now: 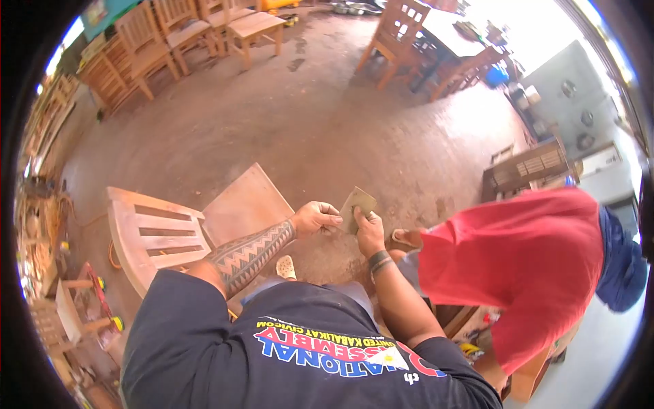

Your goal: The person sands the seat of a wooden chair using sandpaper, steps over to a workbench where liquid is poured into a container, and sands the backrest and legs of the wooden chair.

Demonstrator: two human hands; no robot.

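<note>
Floor (327, 129) carried the wooden chair (246, 210), near left, probably parked there for easy reach. Left hand (317, 217) hung beside the sheet's left edge, fingers curled; couldn't tell if they pinched it. Right hand (368, 230) gripped the olive sheet (362, 200), mid-scene, thumb on its face, likely to steady it.
</note>
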